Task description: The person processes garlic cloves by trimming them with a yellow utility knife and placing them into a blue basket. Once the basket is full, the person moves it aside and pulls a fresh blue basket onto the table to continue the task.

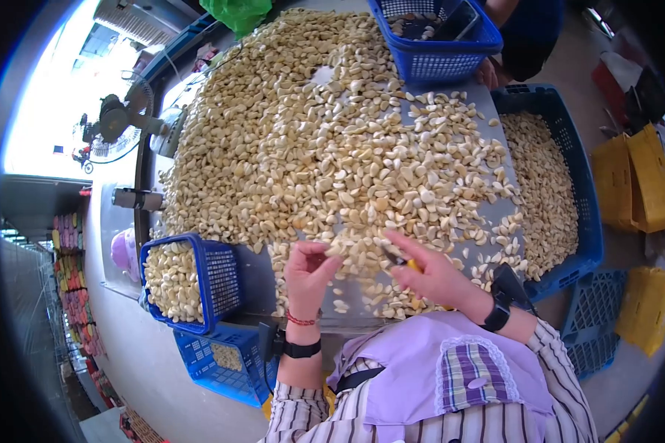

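Peeled garlic cloves [303, 148] lie spread thickly over a metal table. My left hand [307, 277] is just above the near edge of the pile, fingers curled in toward the thumb. Whatever may be between those fingertips is too small to make out. To its right, my right hand [440, 277] holds a small knife [399, 257] with a yellow and black handle, its dark blade pointing up and left over the cloves. The two hands are apart, with cloves between and beneath them.
A blue basket [218, 277] of cloves stands at the table's left corner, above another blue crate [225, 362]. A large crate [587, 214] of cloves is on the right. Another person is behind the far blue basket [440, 63]. A fan [118, 118] stands left.
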Demonstrator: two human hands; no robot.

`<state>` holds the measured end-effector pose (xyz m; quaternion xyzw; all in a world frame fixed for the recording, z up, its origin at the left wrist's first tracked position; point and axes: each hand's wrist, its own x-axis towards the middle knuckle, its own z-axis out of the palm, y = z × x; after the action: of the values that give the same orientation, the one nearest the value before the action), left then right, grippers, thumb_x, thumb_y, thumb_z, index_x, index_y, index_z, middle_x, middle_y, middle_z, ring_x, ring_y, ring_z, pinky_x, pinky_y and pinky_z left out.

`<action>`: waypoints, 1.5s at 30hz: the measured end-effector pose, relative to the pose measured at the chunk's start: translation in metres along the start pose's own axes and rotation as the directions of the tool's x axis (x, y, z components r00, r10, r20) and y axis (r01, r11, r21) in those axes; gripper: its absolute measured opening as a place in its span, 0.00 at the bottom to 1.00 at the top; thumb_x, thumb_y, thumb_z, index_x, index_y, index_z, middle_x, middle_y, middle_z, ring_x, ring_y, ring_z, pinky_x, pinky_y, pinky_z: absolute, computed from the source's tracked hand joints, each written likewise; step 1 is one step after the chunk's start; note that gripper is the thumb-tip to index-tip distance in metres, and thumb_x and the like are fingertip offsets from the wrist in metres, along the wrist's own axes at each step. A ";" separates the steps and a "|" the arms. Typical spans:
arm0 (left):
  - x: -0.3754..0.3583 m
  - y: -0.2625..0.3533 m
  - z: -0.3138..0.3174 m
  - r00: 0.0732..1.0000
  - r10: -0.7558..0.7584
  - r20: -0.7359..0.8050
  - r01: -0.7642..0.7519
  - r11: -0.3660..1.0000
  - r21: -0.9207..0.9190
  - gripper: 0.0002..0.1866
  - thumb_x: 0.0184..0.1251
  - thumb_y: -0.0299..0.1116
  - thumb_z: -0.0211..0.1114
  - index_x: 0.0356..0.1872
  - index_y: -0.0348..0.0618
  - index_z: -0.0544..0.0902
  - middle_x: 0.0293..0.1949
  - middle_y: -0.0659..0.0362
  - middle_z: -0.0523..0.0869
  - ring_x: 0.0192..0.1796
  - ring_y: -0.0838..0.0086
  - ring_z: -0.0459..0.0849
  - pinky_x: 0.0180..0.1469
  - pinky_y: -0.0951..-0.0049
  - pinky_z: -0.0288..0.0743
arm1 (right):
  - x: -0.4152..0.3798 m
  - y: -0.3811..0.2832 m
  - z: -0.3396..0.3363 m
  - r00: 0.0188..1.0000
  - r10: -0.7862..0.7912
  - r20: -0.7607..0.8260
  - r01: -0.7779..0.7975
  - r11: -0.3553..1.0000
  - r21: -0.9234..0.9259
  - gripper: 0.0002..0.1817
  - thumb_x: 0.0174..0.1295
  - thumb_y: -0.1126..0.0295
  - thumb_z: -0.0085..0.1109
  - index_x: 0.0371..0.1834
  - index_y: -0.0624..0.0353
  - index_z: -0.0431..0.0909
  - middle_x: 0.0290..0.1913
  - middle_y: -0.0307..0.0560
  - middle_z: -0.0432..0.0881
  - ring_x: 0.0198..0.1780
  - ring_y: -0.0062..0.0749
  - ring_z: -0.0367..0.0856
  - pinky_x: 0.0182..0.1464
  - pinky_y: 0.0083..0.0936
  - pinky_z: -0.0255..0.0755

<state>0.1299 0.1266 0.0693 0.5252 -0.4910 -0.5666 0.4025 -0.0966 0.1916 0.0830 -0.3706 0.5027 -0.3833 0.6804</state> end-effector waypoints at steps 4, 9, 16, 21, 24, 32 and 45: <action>-0.013 0.008 0.029 0.976 0.079 0.205 -0.041 0.982 -0.187 0.11 0.57 0.15 0.65 0.40 0.37 0.78 0.38 0.61 0.79 0.36 0.84 0.79 0.36 0.85 0.74 | -0.004 -0.019 -0.002 0.985 0.063 0.160 -0.054 0.997 -0.061 0.35 0.64 0.61 0.56 0.74 0.50 0.54 0.26 0.35 0.77 0.24 0.14 0.71 0.27 0.14 0.67; -0.015 0.001 0.046 0.938 0.216 0.272 -0.203 0.976 -0.076 0.10 0.55 0.12 0.64 0.36 0.35 0.78 0.37 0.57 0.80 0.35 0.80 0.80 0.36 0.83 0.74 | -0.004 -0.008 -0.007 0.965 0.116 0.235 -0.170 0.959 0.225 0.33 0.66 0.65 0.52 0.75 0.43 0.54 0.24 0.34 0.75 0.19 0.11 0.68 0.22 0.11 0.64; -0.018 0.013 0.046 0.942 -0.076 0.326 0.179 0.938 -0.298 0.07 0.55 0.21 0.68 0.28 0.39 0.76 0.29 0.58 0.82 0.26 0.79 0.78 0.26 0.82 0.71 | -0.003 -0.011 -0.008 0.971 0.159 0.180 -0.191 0.966 0.177 0.28 0.69 0.67 0.49 0.73 0.47 0.59 0.24 0.33 0.72 0.20 0.12 0.66 0.23 0.11 0.63; 0.009 -0.003 0.011 0.950 0.130 0.285 0.269 0.126 -0.955 0.10 0.58 0.35 0.64 0.29 0.40 0.75 0.31 0.56 0.80 0.35 0.71 0.80 0.34 0.77 0.75 | -0.001 0.000 -0.015 0.982 0.122 0.147 -0.174 0.891 0.419 0.26 0.70 0.69 0.45 0.71 0.56 0.59 0.24 0.35 0.72 0.19 0.14 0.66 0.24 0.12 0.63; 0.046 -0.011 -0.049 0.997 0.065 -0.044 -0.068 0.433 -0.899 0.11 0.64 0.40 0.62 0.38 0.44 0.77 0.31 0.63 0.77 0.30 0.82 0.72 0.22 0.86 0.68 | 0.000 -0.006 -0.020 0.976 0.194 0.100 -0.218 0.877 0.428 0.25 0.70 0.69 0.44 0.71 0.56 0.59 0.25 0.35 0.72 0.19 0.14 0.66 0.23 0.11 0.62; 0.142 -0.067 -0.170 0.880 0.387 -0.276 0.095 0.426 0.900 0.16 0.56 0.39 0.69 0.37 0.34 0.82 0.28 0.55 0.83 0.28 0.74 0.81 0.30 0.71 0.74 | 0.004 0.000 -0.016 0.969 0.229 0.096 -0.249 0.895 0.371 0.24 0.71 0.66 0.46 0.70 0.50 0.62 0.24 0.33 0.70 0.19 0.14 0.64 0.22 0.11 0.61; 0.060 -0.058 -0.043 0.946 -0.286 0.155 0.165 0.833 0.528 0.10 0.62 0.36 0.58 0.31 0.39 0.79 0.20 0.61 0.79 0.20 0.77 0.75 0.22 0.77 0.68 | 0.001 0.002 -0.019 0.974 0.226 0.015 -0.208 0.868 0.451 0.21 0.71 0.65 0.45 0.67 0.47 0.67 0.24 0.33 0.70 0.16 0.14 0.64 0.19 0.11 0.62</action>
<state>0.1687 0.0738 0.0017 0.5989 -0.5998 -0.5168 0.1207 -0.1142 0.1889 0.0766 -0.1371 0.4516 -0.4171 0.7767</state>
